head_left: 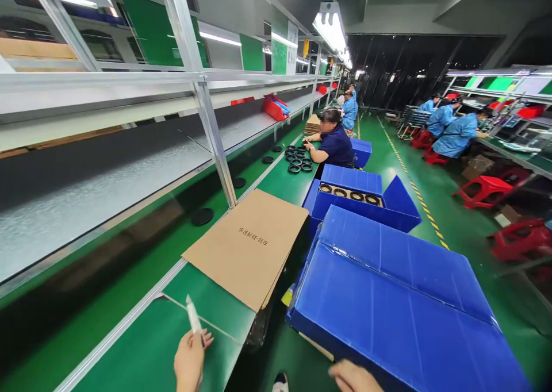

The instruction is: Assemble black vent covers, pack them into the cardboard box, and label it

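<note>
Just short of the flat brown cardboard sheet (pixel 246 248), which lies on the green-topped workbench (pixel 129 352) with dark printed characters on it, the left hand (pixel 190 360) is closed on a slim white plastic tool (pixel 194 316). Narrow grip, tool tip angled up. Could be a box cutter, but it's too blurred to confirm. A thin pale line (pixel 224 333) runs across the green top just beside that hand.

Right of the sheet, the right hand (pixel 353 377) sits at the bottom frame edge against the near side of a large closed blue corrugated-plastic crate (pixel 388 300). Only the fingers show, so can't tell open or shut.

Status by position: that crate has its flaps down, contents hidden. Beyond the sheet, an open blue corrugated-plastic box (pixel 399 205) shows a row of black rubber-like rings (pixel 351 195) inside. Further past the sheet, a loose pile of similar black rings (pixel 297 159) sits on the bench, not boxed, next to a seated co-worker in a navy top (pixel 336 145), whose hands are at the pile. Flat black discs (pixel 202 216) lie on the bench just past the sheet's left corner. Nothing on the sheet itself.
</note>
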Demonstrator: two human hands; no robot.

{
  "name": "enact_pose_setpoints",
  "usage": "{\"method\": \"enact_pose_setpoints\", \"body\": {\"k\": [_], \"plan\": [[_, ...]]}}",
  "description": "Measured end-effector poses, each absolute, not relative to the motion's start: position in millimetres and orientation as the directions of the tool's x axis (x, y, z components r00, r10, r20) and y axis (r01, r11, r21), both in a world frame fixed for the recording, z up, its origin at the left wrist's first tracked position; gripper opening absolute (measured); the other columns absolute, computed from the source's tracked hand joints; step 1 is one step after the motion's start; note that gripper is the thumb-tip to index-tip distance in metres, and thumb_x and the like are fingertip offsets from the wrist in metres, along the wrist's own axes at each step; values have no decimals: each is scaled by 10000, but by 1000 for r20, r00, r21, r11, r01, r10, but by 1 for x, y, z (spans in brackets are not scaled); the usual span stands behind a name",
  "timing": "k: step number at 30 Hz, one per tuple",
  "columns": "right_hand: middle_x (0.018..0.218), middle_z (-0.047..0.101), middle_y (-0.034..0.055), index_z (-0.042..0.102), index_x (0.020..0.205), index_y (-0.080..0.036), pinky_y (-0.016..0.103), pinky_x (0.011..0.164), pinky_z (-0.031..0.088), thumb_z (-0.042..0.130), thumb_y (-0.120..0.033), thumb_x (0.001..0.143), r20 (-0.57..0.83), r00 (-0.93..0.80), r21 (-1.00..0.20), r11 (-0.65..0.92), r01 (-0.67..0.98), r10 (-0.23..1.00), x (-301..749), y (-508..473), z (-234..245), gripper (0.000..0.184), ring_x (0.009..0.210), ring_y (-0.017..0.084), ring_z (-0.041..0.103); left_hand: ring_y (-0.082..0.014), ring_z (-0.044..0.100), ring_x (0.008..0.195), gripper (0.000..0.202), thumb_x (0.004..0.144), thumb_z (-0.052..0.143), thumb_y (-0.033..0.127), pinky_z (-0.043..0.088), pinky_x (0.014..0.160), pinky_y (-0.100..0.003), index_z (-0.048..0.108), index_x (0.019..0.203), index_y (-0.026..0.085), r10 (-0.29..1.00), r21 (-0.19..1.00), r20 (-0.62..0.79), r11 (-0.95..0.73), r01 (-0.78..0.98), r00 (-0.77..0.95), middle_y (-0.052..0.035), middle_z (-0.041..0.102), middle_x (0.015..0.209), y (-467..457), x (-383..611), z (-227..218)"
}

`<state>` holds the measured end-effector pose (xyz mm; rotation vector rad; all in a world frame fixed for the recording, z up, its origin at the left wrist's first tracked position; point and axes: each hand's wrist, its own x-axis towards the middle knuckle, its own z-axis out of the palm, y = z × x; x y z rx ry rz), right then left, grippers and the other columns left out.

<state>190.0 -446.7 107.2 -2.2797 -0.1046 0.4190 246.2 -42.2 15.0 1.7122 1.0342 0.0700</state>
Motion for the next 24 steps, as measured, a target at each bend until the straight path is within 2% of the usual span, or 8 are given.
{"method": "enact_pose_setpoints", "body": {"k": [2,5,8,10,13,16,19,24], "plan": [[1087,672,79,692,1035,-307,446,940,500,397,-582,988,-223,937,-793,-609,-14,269,206,-430,113,406,1018,254,637,-221,722,855,136,842,531,344,598,818,-346,547,902,223,519,879,-461,153,452,720,-61,719,924,-77,253,36],[1109,665,82,696,1113,-287,438,990,459,364,-654,966,-85,953,-933,-359,26,292,240,-398,126,516,1071,273,610,-188,691,779,328,680,811,358,596,763,-298,650,910,190,103,778,-528,457,432,843,-46,703,851,-151,256,78],[830,631,54,678,1154,-210,345,703,527,428,-759,897,-219,935,-975,-29,-219,280,265,-378,134,656,729,195,608,-104,610,643,393,625,900,337,559,652,-209,694,918,175,-339,583,-468,575,574,816,-14,643,765,-222,255,115],[663,551,2,685,1101,-182,257,499,434,514,-771,847,-339,894,-915,119,-386,292,270,-379,136,664,517,123,481,-82,585,621,343,641,902,311,544,648,-186,698,881,176,-450,493,-425,613,617,786,-4,617,743,-254,252,128],[884,657,68,684,974,-175,226,495,431,600,-696,842,-300,923,-919,184,-347,241,274,-404,140,544,622,131,566,-123,626,677,301,695,868,352,566,711,-241,694,864,175,-475,510,-436,569,645,764,-45,648,799,-282,249,129],[1069,678,118,641,1073,-166,259,639,524,366,-596,991,-170,977,-964,-229,-137,131,294,-449,150,516,862,189,668,-216,659,742,346,751,788,479,576,770,-360,708,907,180,-330,784,-407,351,511,851,-108,682,850,-297,252,119],[898,701,93,608,1200,-161,324,725,537,284,-422,1040,-164,982,-730,-681,-60,89,335,-498,163,445,767,204,687,-309,647,1000,294,785,740,455,480,1018,-449,743,972,229,-94,993,-113,19,115,989,-135,702,1009,-306,263,109],[1097,683,114,532,1400,-290,407,900,467,415,-207,1004,-180,977,-386,-922,36,113,394,-533,169,422,1020,283,651,-351,288,1459,472,879,625,368,58,1225,-581,588,1342,281,-221,816,146,-525,-243,964,-98,465,1503,-319,281,90]]}}
